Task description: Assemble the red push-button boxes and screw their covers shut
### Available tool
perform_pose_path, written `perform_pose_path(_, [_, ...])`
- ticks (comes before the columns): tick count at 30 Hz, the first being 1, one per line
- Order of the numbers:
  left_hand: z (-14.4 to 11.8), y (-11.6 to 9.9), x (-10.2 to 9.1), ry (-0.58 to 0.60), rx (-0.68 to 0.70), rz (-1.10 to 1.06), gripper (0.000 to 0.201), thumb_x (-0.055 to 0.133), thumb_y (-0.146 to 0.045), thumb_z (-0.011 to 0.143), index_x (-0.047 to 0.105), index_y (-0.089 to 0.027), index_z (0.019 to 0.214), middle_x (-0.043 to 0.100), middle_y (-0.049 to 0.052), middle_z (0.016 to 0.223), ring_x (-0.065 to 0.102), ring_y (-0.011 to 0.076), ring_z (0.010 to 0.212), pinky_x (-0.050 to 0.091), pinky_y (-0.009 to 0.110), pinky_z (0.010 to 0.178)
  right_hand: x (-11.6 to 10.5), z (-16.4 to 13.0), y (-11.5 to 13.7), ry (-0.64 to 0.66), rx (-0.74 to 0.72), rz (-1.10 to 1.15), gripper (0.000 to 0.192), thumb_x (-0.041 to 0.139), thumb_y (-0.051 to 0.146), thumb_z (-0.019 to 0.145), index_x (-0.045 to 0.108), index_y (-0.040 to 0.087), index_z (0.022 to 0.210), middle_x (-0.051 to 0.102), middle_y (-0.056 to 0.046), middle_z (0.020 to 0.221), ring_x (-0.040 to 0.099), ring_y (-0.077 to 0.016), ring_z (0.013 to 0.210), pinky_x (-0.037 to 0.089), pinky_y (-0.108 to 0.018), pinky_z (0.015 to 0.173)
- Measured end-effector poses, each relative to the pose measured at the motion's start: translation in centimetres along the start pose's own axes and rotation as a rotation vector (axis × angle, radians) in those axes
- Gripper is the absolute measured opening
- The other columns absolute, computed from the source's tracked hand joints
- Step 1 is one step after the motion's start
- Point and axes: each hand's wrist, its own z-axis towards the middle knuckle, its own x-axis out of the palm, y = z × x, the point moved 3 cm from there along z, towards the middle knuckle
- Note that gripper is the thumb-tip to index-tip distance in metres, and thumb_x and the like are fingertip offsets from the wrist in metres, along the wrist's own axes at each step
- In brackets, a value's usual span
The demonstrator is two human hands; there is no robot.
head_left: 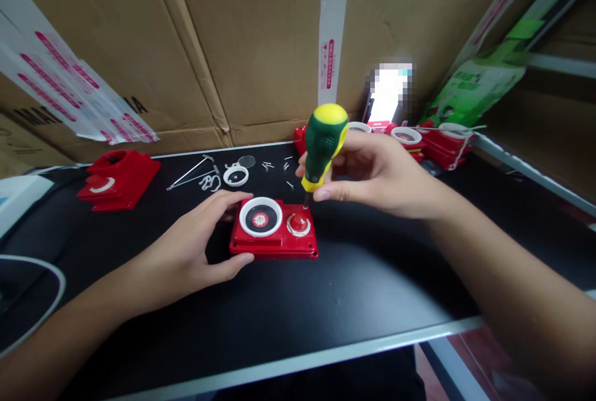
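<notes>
A red plastic housing [274, 246] with a white ring and a red round button lies on the black table [326, 308]. My left hand [195, 246] grips its left side, thumb on the front edge. My right hand [377, 171] holds a stubby green and yellow screwdriver [323, 143] upright, its tip set at the housing's back right corner.
Loose screws [274, 166], a white ring [235, 175] and metal rods [189, 172] lie behind the housing. Another red housing [118, 179] sits at the left, more red parts [433, 140] at the back right. Cardboard boxes [261, 41] wall the back. The table edge [326, 354] runs close in front.
</notes>
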Motion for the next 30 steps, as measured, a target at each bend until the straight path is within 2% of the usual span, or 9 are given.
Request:
perform_pose_path(5, [-0.2, 0.6, 0.0, 0.032, -0.059, -0.072, 0.086, 0.084, -0.054, 0.095, 0.041, -0.036, 0.167, 0.063, 0.011, 0.164, 0.068, 0.0363, 0.145, 0.059, 0.056, 0.124, -0.5, -0.3, 0.7, 0.110, -0.043, 0.072, 0.033, 0.090, 0.021, 0.095, 0.079, 0.018, 0.126, 0.084, -0.008, 0.123, 0.078, -0.0167, 0.093, 0.068, -0.030, 0.081])
perform_pose_path(10, [-0.3, 1.1, 0.1, 0.041, -0.082, -0.097, 0.091, 0.086, -0.056, 0.093, 0.040, -0.036, 0.169, 0.062, 0.012, 0.167, 0.066, 0.0369, 0.149, 0.057, 0.059, 0.126, -0.1, -0.3, 0.1, 0.165, -0.078, 0.073, 0.037, 0.086, 0.021, 0.099, 0.076, 0.018, 0.134, 0.085, -0.010, 0.123, 0.078, -0.0161, 0.088, 0.068, -0.033, 0.085])
perform_pose_path(15, [-0.2, 1.1, 0.2, 0.029, -0.110, -0.121, 0.096, 0.088, -0.059, 0.091, 0.040, -0.034, 0.169, 0.064, 0.015, 0.164, 0.065, 0.0394, 0.150, 0.057, 0.062, 0.124, 0.2, -0.2, 0.1, 0.065, -0.056, 0.052, 0.035, 0.093, 0.028, 0.092, 0.075, 0.018, 0.120, 0.083, -0.007, 0.112, 0.074, -0.0161, 0.086, 0.064, -0.030, 0.079])
perform_pose_path(19, [-0.2, 1.0, 0.2, 0.027, -0.111, -0.111, 0.094, 0.088, -0.062, 0.090, 0.043, -0.035, 0.168, 0.063, 0.013, 0.166, 0.065, 0.0395, 0.150, 0.059, 0.060, 0.123, 0.4, 0.1, 0.2, -0.032, -0.019, 0.031, 0.045, 0.100, 0.033, 0.084, 0.071, 0.017, 0.114, 0.077, -0.003, 0.103, 0.068, -0.0139, 0.078, 0.059, -0.029, 0.072])
perform_pose_path(23, [-0.3, 1.1, 0.2, 0.028, -0.105, -0.075, 0.091, 0.087, -0.062, 0.092, 0.044, -0.036, 0.168, 0.062, 0.010, 0.167, 0.065, 0.0384, 0.150, 0.059, 0.056, 0.123, 0.8, 0.4, 0.0, -0.113, -0.076, -0.018, 0.043, 0.104, 0.037, 0.079, 0.072, 0.017, 0.100, 0.068, 0.002, 0.088, 0.057, -0.0114, 0.071, 0.048, -0.027, 0.064])
perform_pose_path(26, [-0.3, 1.1, 0.1, 0.030, -0.099, -0.057, 0.091, 0.087, -0.063, 0.092, 0.045, -0.037, 0.168, 0.062, 0.009, 0.167, 0.065, 0.0384, 0.150, 0.059, 0.054, 0.124, 1.1, 0.4, -0.6, -0.175, -0.055, -0.088, 0.043, 0.103, 0.044, 0.078, 0.073, 0.017, 0.093, 0.066, 0.002, 0.084, 0.049, -0.0105, 0.066, 0.039, -0.028, 0.058])
perform_pose_path(28, [-0.3, 1.1, 0.1, 0.030, -0.096, -0.048, 0.089, 0.087, -0.063, 0.092, 0.045, -0.038, 0.167, 0.063, 0.008, 0.166, 0.066, 0.0377, 0.149, 0.060, 0.054, 0.123, 1.1, 0.4, -1.0, -0.248, -0.029, -0.098, 0.048, 0.107, 0.046, 0.072, 0.073, 0.017, 0.090, 0.068, 0.000, 0.086, 0.052, -0.0117, 0.067, 0.041, -0.028, 0.059])
perform_pose_path(30, [-0.3, 1.1, 0.1, 0.034, -0.092, -0.037, 0.087, 0.086, -0.063, 0.093, 0.045, -0.040, 0.167, 0.063, 0.007, 0.166, 0.066, 0.0368, 0.148, 0.059, 0.054, 0.124, 1.0, 0.3, -1.2, -0.268, -0.028, -0.062, 0.052, 0.110, 0.044, 0.065, 0.072, 0.017, 0.089, 0.068, 0.001, 0.085, 0.055, -0.0119, 0.068, 0.043, -0.028, 0.059])
